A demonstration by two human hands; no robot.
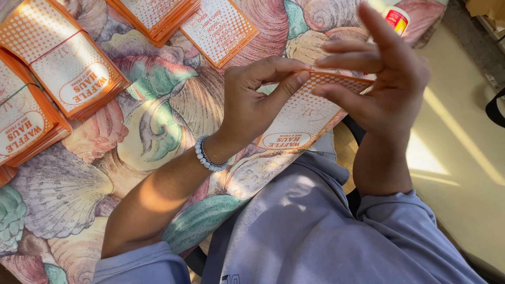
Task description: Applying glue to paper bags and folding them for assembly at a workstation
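I am holding an orange-and-white paper sleeve (305, 113) over the counter's (158, 121) near right edge. My left hand (252, 100) is pinching its top edge between thumb and forefinger; my right hand (384, 79) is gripping the same edge, its other fingers splayed. Working it well probably means pressing lightly. Banded sleeve stacks (63, 63) are lying far left.

a grey-blue short-sleeved shirt (310, 231) and a pale beaded bracelet (206, 155) on the left wrist.
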